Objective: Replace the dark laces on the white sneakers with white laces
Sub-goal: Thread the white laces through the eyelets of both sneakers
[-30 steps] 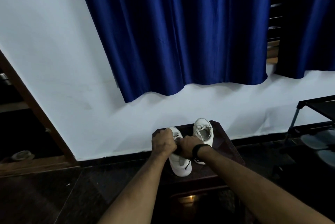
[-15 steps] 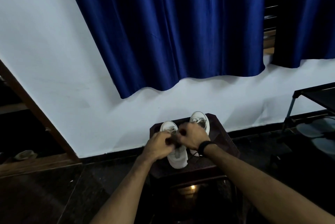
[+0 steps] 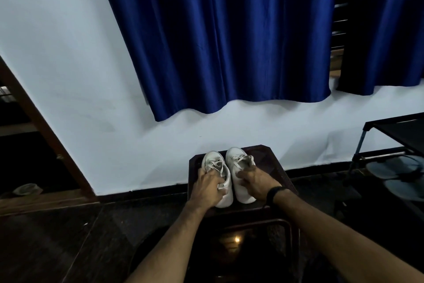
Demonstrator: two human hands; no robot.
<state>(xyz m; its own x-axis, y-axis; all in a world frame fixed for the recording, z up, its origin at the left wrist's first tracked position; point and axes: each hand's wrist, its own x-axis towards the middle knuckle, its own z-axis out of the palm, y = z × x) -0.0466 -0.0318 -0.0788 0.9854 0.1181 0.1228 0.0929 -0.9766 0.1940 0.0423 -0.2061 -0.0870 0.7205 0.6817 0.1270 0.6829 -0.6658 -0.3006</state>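
Two white sneakers stand side by side on a small dark wooden stool (image 3: 275, 163), toes toward the wall. Both show white laces at the front. My left hand (image 3: 207, 187) grips the heel part of the left sneaker (image 3: 215, 165), fingers curled over its side. My right hand (image 3: 254, 182), with a black wristband, holds the rear of the right sneaker (image 3: 238, 161). No dark lace shows in this view.
A white wall with a blue curtain (image 3: 229, 37) rises behind the stool. A dark metal rack (image 3: 394, 136) with slippers (image 3: 399, 168) under it stands at the right. A wooden door frame (image 3: 46, 136) runs down the left. The floor is dark.
Both hands had been together over the left sneaker, working at its dark lace. Now they have parted, one hand on each sneaker, and the shoes stand close together.
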